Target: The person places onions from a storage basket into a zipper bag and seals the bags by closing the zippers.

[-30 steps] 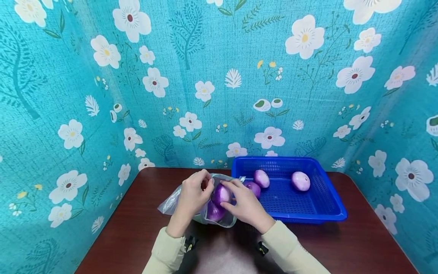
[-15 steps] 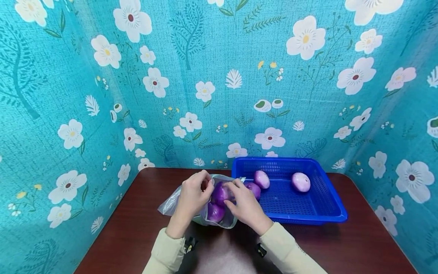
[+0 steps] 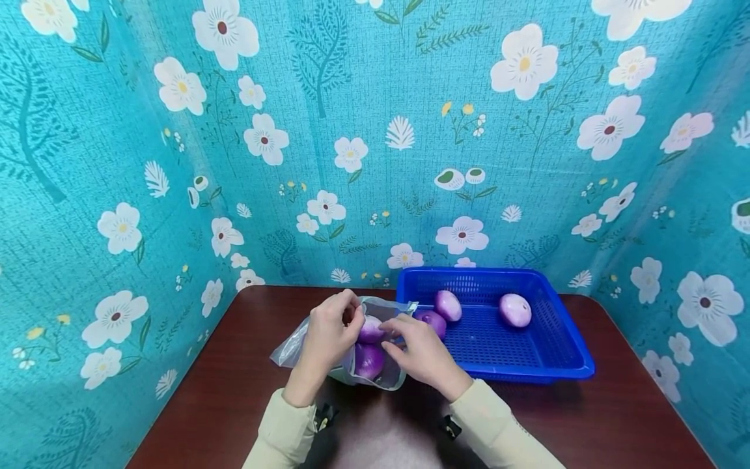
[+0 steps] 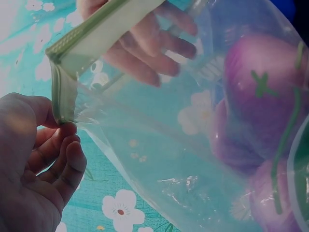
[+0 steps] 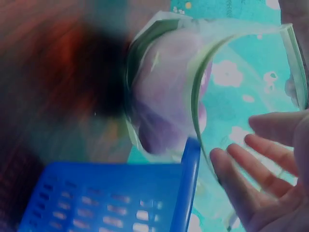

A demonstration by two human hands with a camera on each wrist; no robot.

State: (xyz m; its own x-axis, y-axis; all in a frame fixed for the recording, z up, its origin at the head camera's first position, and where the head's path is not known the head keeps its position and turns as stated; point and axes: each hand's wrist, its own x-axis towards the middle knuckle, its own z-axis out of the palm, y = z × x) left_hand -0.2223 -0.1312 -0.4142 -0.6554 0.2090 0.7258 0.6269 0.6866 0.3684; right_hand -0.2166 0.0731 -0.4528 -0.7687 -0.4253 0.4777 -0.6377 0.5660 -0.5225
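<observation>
A clear zip bag point(image 3: 291, 350) lies tilted on the brown table point(image 3: 234, 391), and two purple onions point(image 3: 370, 359) show through it. My left hand point(image 3: 336, 322) pinches the bag's green zip rim point(image 4: 59, 92) between thumb and fingers point(image 4: 67, 154). My right hand point(image 3: 404, 335) is at the bag's mouth with its fingers point(image 5: 251, 164) straight and holding nothing. In the left wrist view the onions point(image 4: 260, 101) fill the right side of the bag. The right wrist view shows the bag mouth point(image 5: 193, 82) open around the onions point(image 5: 164, 101).
A blue plastic basket point(image 3: 562, 355) stands right of the bag, its corner touching it, with three pale purple onions point(image 3: 515, 310) inside. Teal flowered cloth walls point(image 3: 375, 130) close in the table on three sides. Bare table lies in front and to the left.
The onion that my right hand held at the bag's mouth has sunk into the bag, and the right hand's fingers have come off it. The left hand keeps its pinch.
</observation>
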